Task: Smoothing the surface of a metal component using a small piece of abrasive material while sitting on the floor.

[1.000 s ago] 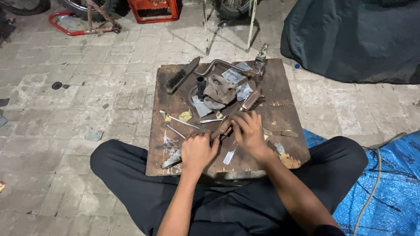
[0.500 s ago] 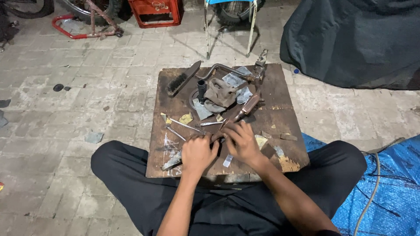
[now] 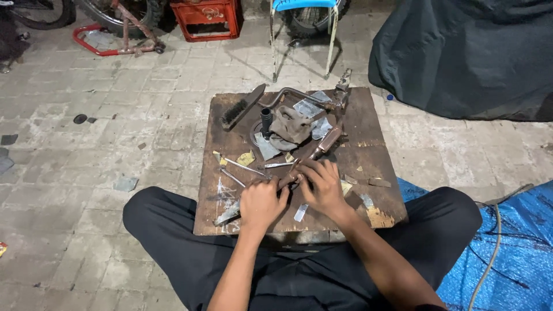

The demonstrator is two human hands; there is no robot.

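Hands meet at the near-centre of the low wooden desk (image 3: pixel 368 115), which sits across your crossed legs. Your left hand (image 3: pixel 260 203) is curled, fingers bent down onto a small dark metal part (image 3: pixel 286 181) lying on the board; your right hand (image 3: pixel 322 185) is also curled, its fingertips pinching the same part from the other side. Both hands grip it from opposite ends, apparently to keep it from turning or sliding while pressed to the wood. What exactly the part is cannot be told; the fingers cover most of it.

A rust-brown handle (image 3: pixel 326 141) runs up and right from just beyond your right fingers; whether it joins the held part is unclear. Thin metal rods (image 3: pixel 245 167) lie just left of your left hand, within easy reach. Further back, a crumpled grey-brown rag (image 3: pixel 291 125) sits over a short black cylinder (image 3: pixel 266 120), with a bent metal bar (image 3: pixel 294 94) behind it and a wire brush (image 3: pixel 242 107) at the far left corner. Pale scraps (image 3: pixel 300 212) and chips lie scattered near the front edge.

Blue tarpaulin (image 3: pixel 518 253) covers the floor to your right; a red crate (image 3: pixel 207 18) stands well away.
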